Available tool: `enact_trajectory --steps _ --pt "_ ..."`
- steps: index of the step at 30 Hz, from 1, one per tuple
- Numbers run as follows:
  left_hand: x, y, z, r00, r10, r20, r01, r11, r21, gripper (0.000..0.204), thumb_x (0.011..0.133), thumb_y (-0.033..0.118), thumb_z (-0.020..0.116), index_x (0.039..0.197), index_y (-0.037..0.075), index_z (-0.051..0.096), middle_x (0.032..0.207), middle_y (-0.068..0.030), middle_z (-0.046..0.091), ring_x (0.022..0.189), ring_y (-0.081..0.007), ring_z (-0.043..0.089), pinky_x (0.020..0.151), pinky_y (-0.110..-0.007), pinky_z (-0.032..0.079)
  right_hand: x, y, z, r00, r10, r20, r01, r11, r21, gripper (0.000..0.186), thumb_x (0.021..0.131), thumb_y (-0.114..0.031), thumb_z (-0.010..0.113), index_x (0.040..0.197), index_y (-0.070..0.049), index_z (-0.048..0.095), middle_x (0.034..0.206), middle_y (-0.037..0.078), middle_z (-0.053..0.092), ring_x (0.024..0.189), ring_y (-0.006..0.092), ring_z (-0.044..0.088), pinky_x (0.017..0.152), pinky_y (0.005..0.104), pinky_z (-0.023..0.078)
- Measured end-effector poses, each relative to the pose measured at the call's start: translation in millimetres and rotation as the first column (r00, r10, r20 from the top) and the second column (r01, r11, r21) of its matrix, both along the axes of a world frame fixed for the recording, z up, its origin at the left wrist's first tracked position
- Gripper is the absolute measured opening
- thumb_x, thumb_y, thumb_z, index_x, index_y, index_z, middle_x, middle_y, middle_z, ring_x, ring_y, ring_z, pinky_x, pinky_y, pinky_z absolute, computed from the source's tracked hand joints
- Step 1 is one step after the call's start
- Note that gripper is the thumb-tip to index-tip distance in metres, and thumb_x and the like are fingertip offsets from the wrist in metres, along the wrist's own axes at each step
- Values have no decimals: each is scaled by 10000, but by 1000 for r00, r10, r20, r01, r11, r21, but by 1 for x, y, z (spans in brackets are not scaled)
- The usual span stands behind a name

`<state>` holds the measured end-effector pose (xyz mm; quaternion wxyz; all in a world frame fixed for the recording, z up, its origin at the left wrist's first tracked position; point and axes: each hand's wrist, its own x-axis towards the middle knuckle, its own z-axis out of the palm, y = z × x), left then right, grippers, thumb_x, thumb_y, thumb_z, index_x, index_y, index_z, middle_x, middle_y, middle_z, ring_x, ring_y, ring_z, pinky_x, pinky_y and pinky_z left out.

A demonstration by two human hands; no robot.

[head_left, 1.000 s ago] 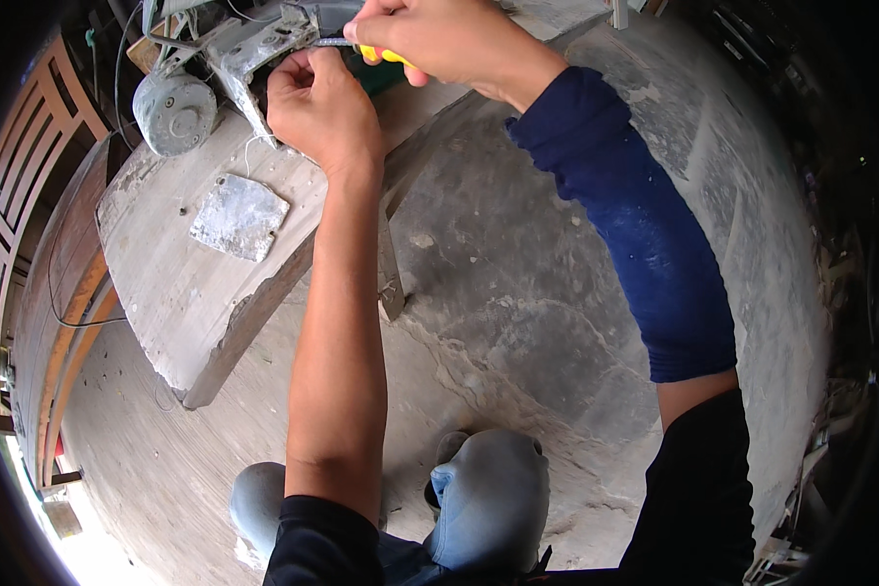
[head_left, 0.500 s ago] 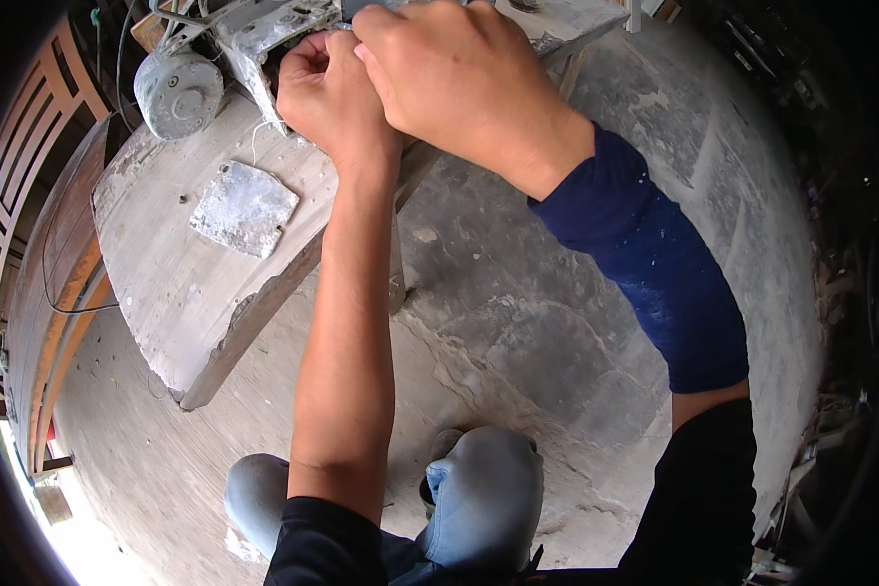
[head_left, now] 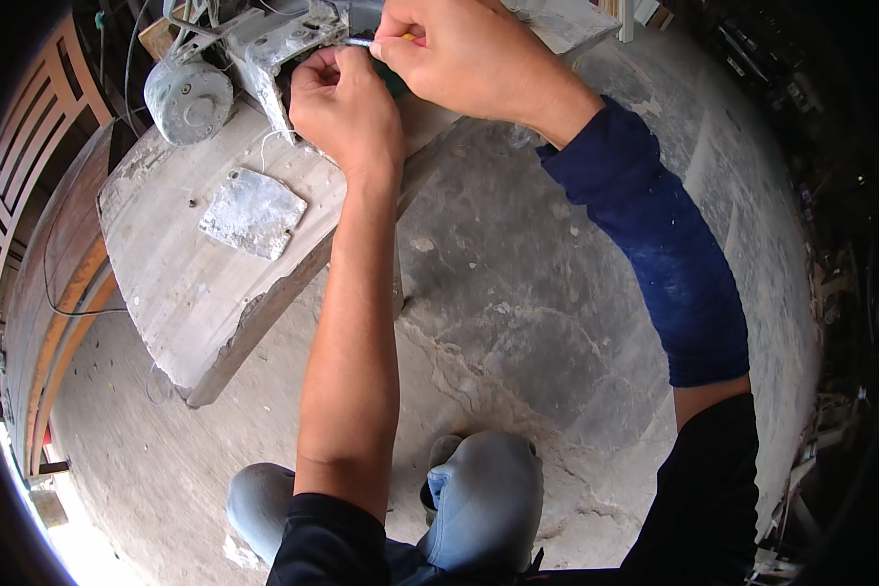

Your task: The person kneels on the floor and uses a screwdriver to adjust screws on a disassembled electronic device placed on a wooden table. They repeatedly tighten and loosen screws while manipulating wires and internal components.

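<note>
My left hand [head_left: 347,112] is closed in a pinch at the open side of a dusty grey metal machine housing [head_left: 254,59]. Whatever its fingertips hold is hidden. Just right of it, my right hand [head_left: 449,61] grips a screwdriver [head_left: 359,42], whose thin metal shaft points left toward the housing; a bit of yellow handle shows between the fingers. Below the housing, a thin white wire [head_left: 265,146] hangs down over the board. A squarish, white-smeared metal plate [head_left: 254,213] lies flat on the wooden bench top [head_left: 181,283].
A round, dust-covered motor-like part [head_left: 188,103] sits left of the housing, with cables above it. A small dark screw-like piece [head_left: 192,203] lies beside the plate. The bench's rough edge runs over a cracked concrete floor [head_left: 518,332]. Curved wooden pieces [head_left: 68,254] stand at the left.
My right hand has drawn away to the right from my left hand, and the screwdriver's shaft has come into sight. My left hand stays at the housing. The whole view has shifted slightly.
</note>
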<state>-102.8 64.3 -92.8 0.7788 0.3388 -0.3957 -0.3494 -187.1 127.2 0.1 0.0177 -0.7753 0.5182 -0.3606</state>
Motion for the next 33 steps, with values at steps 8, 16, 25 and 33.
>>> enact_trajectory --steps 8,16,25,33 --pt "1 0 2 994 -74 -81 75 997 9 154 837 101 629 819 -52 628 676 -63 627 583 -108 547 547 -274 456 -9 -12 10 999 41 -9 -41 999 1 180 833 -93 572 762 70 602 655 265 577 610 352 636 577 433 466" --pt "0 0 -1 999 -27 -24 27 999 25 170 829 108 640 826 -63 645 699 -79 646 630 -130 556 618 -287 478 -1 1 -42 937 -203 -286 21 846 -533 83 831 -133 638 791 -62 623 679 126 673 635 309 702 561 409 563" --pt "2 -2 -2 998 -44 -36 44 999 -7 148 837 93 656 815 -52 635 718 -71 649 617 -112 548 585 -267 464 10 -1 -18 944 -154 -292 8 894 -447 129 802 -114 629 778 7 666 686 207 647 633 322 669 586 413 534" --pt "1 8 6 997 -62 -43 64 997 43 129 846 77 654 800 -40 623 730 -47 637 625 -80 538 558 -234 436 -7 -2 13 999 31 -33 -29 999 45 182 831 -87 578 758 73 626 677 271 594 612 292 653 578 413 476"
